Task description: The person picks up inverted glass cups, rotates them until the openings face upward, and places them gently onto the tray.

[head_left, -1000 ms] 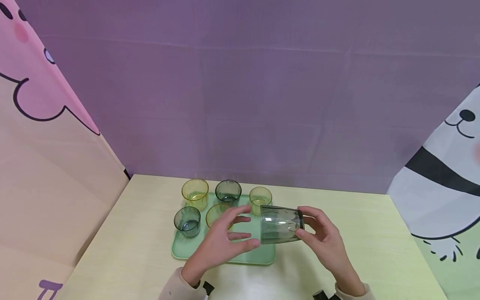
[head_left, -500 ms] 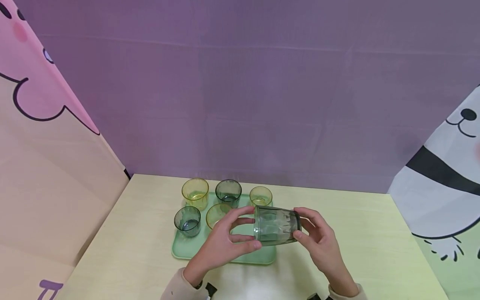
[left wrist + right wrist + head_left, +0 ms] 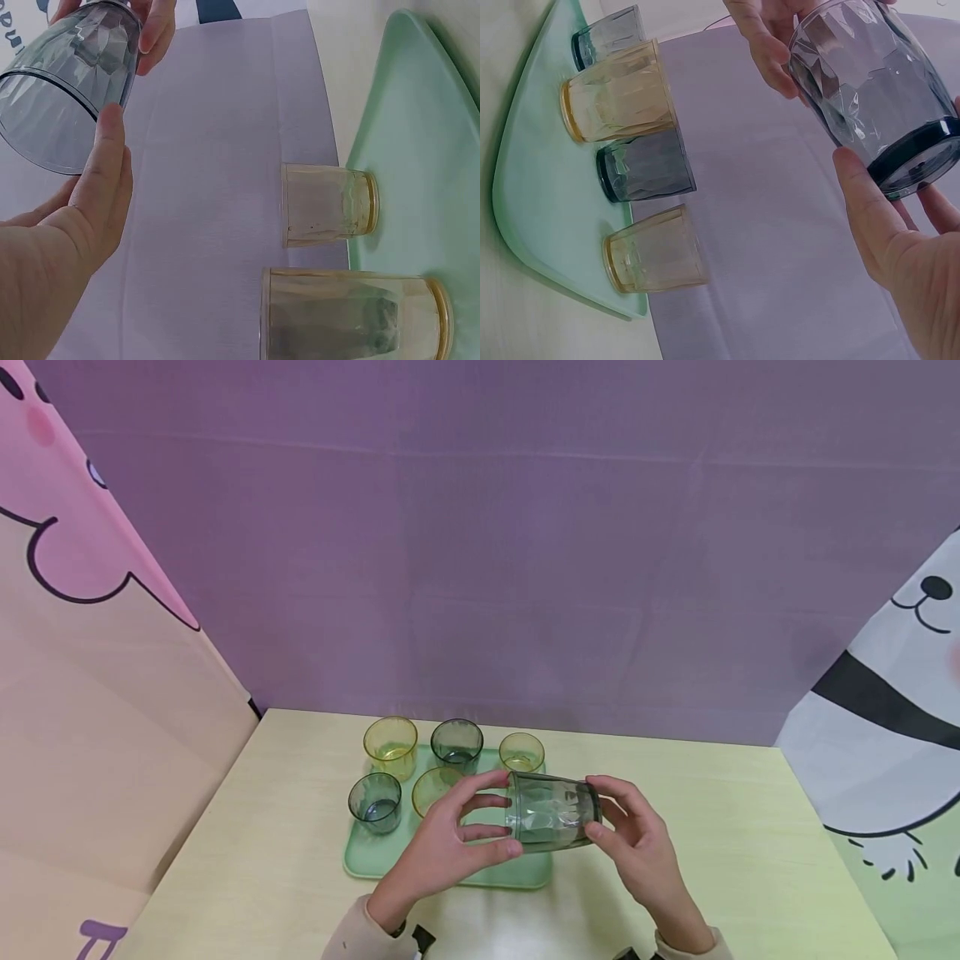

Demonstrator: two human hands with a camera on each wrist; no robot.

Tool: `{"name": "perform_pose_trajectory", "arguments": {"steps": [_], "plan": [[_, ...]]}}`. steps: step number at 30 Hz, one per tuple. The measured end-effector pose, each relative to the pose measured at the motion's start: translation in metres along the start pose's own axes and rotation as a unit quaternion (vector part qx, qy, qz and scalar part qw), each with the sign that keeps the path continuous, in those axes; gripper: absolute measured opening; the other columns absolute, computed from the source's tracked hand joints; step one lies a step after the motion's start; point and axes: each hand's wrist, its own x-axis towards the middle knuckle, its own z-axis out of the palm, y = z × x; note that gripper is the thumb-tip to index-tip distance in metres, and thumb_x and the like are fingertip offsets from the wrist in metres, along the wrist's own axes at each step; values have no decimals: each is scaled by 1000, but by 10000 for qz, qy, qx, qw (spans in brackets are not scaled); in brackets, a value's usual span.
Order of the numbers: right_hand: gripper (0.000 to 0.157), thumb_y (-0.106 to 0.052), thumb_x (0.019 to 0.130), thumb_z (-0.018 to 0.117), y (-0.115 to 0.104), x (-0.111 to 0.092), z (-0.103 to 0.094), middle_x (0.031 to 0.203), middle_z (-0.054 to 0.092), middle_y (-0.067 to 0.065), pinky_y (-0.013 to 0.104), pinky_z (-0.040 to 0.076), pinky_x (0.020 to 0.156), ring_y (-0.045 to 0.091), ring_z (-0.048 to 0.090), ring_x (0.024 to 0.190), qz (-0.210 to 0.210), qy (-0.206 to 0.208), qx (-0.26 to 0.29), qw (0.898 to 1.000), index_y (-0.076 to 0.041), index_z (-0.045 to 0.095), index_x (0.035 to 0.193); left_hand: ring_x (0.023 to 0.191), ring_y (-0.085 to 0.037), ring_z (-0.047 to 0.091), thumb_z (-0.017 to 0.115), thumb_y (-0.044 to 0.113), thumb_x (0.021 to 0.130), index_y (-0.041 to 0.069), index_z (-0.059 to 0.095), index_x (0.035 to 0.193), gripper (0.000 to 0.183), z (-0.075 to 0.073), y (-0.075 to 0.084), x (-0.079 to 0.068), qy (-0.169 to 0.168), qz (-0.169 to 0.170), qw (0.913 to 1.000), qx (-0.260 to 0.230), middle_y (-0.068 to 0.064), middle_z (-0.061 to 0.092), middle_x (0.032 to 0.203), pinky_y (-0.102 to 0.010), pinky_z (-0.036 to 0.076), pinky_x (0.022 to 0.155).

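A grey faceted drinking glass lies sideways in the air between both hands, above the front right part of the green tray. Its mouth points left and its thick base right. My right hand grips the base end with thumb and fingers, as the right wrist view also shows on the dark base. My left hand holds the rim end, thumb below and fingers spread above. In the left wrist view, a digit of the left hand lies against the rim of the glass.
Upright on the tray stand several glasses: a yellow glass, a dark grey glass, a small yellow glass and a grey-blue glass. Another yellow glass is partly behind my left hand. A purple cloth hangs behind the table.
The glass and right hand have moved slightly left, bringing the rim into my left hand, which now holds it. Over the last half second almost nothing moves; the tray glasses stay put.
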Motion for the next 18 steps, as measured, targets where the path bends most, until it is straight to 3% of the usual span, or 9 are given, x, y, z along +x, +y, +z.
{"name": "perform_pose_trajectory", "arguments": {"steps": [11,18], "plan": [[47,16,92,59,6,-1,-1,134,51,11,32,57,86,20,57,119,-90,-143,76,9998,17,40,135,120,-29,57,82,12,84,14,51,145,69,0,1,1,29,-33,10000,22,-10,49,137,-38,57,88],[47,17,92,59,7,-2,-2,134,53,14,34,58,84,22,56,120,-9,-198,-294,9994,15,43,135,116,-32,59,85,11,81,9,52,144,72,1,2,1,235,-169,9995,108,-16,52,129,-39,58,83]]}}
